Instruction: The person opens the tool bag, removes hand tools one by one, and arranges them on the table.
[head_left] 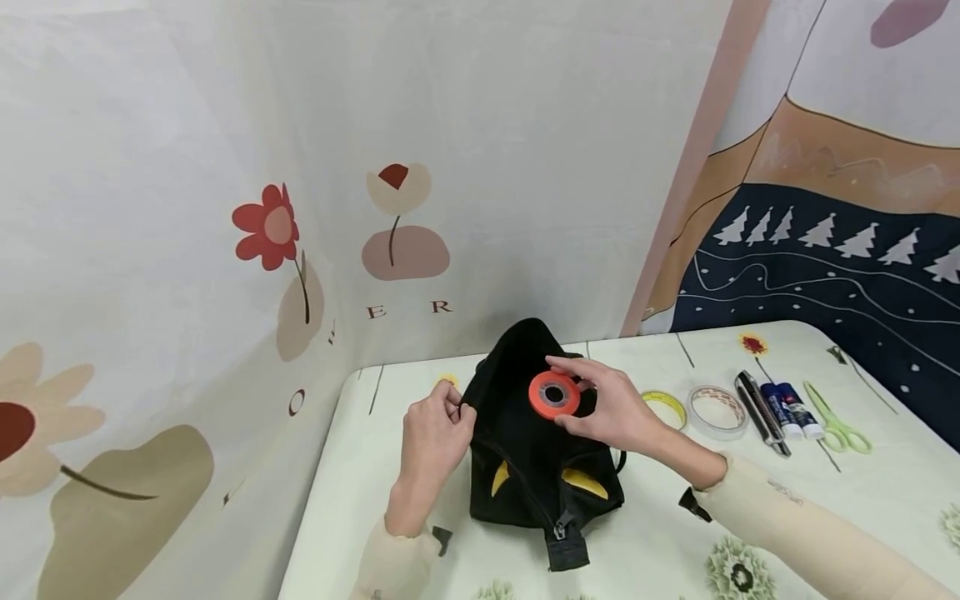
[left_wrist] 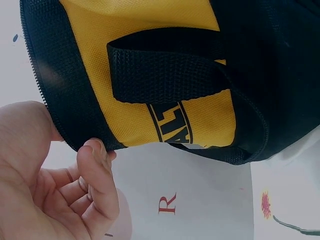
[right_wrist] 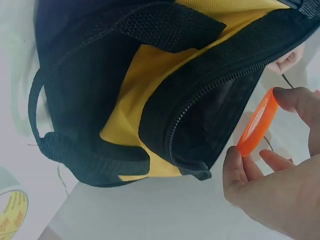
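A black and yellow zippered bag (head_left: 495, 510) stands on the table with its mouth open. My left hand (head_left: 435, 437) pinches the left edge of that mouth. In the left wrist view, thumb and fingers hold the zipper edge (left_wrist: 75, 135), beside a yellow panel with a black strap loop (left_wrist: 160, 75). Between the thumb and fingers of my right hand (head_left: 618, 408) is a roll of orange tape (head_left: 538, 398), held over the opening. Seen from the right wrist, the orange tape (right_wrist: 260, 126) is edge-on, just outside the toothed zipper rim (right_wrist: 195, 100).
To the right of the bag lie a yellow tape roll (head_left: 681, 408), a clear tape roll (head_left: 722, 432), a utility knife (head_left: 761, 412), two glue sticks (head_left: 797, 408) and green scissors (head_left: 828, 417). A printed cloth wall (head_left: 540, 167) rises behind the table (head_left: 660, 517).
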